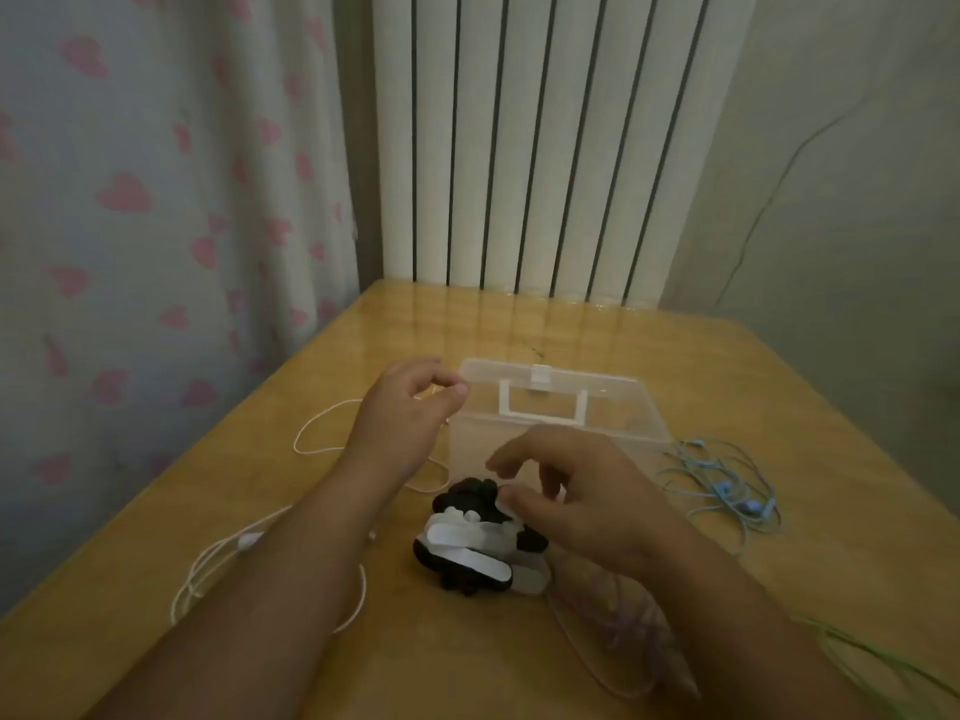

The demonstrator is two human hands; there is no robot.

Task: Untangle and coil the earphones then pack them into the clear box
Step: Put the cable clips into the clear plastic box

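The clear box [558, 439] stands mid-table with its lid tipped back. White earphones [244, 543] trail in loose loops on the left, and their cable rises toward my left hand [400, 413]. That hand hovers at the box's left corner, thumb and forefinger curled together as if pinching the cable, though the contact itself is hidden. In front of the box lies a pile of black and white straps [467, 543]. My right hand [576, 491] is over the pile, its thumb and fingers closing on a white strap at the top.
Tangled blue earphones [727, 491] lie right of the box. A pale translucent cable [618, 636] lies under my right forearm, and a green cable [878, 662] runs off the bottom right. A radiator and curtain stand behind the table's far edge.
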